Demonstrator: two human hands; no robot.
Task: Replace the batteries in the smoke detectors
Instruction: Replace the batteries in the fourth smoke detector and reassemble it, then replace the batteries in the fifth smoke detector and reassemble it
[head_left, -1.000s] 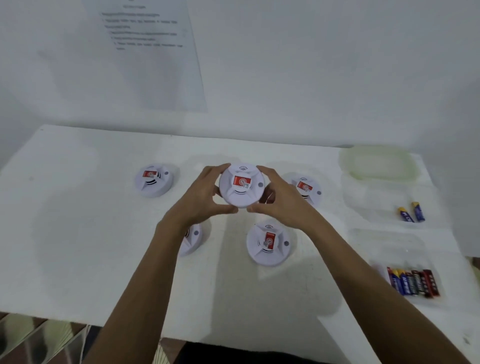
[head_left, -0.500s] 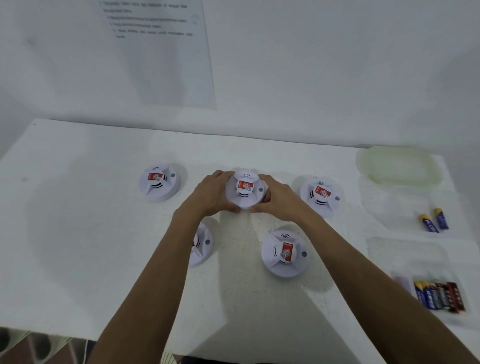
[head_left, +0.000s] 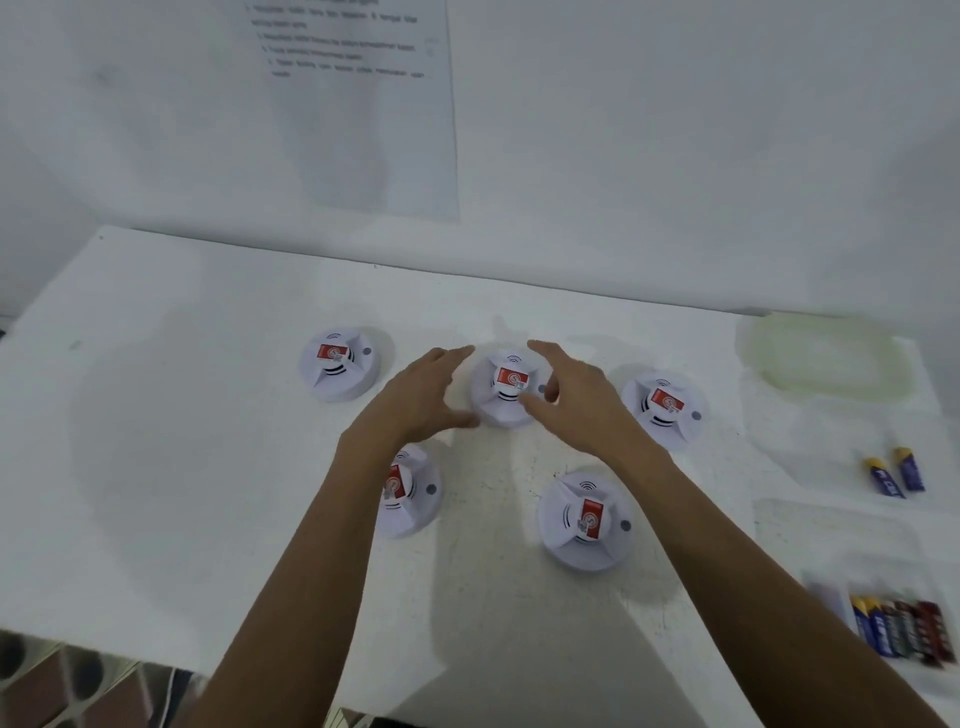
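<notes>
From the head view, the middle smoke detector (head_left: 506, 387) sat face-up on the white surface (head_left: 208, 441), its red label uppermost. It lay directly between the two bare hands. The left grip (head_left: 422, 396) was spread wide just left of the detector's rim, fingers straight and holding nothing. The right grip (head_left: 581, 401) was likewise open and empty just to its right. The right fingertips (head_left: 530, 401) overlapped the detector's edge in the view, though whether they touched it could not be told.

The detector is round, so it gave no long axis to line up with, and neither hand looked clearly nearer. Closing both inward would probably have caught it by the rim.

Four more detectors lay around it:
- the far-left detector (head_left: 337, 364)
- the right detector (head_left: 662, 408)
- the near-left detector (head_left: 410, 491), partly hidden by the left forearm
- the near-right detector (head_left: 587, 522)

Well off to the right lay two loose batteries (head_left: 894, 472) and a row of batteries (head_left: 904, 631), nearer the right hand. A pale lid (head_left: 826, 358) sat beyond them.
</notes>
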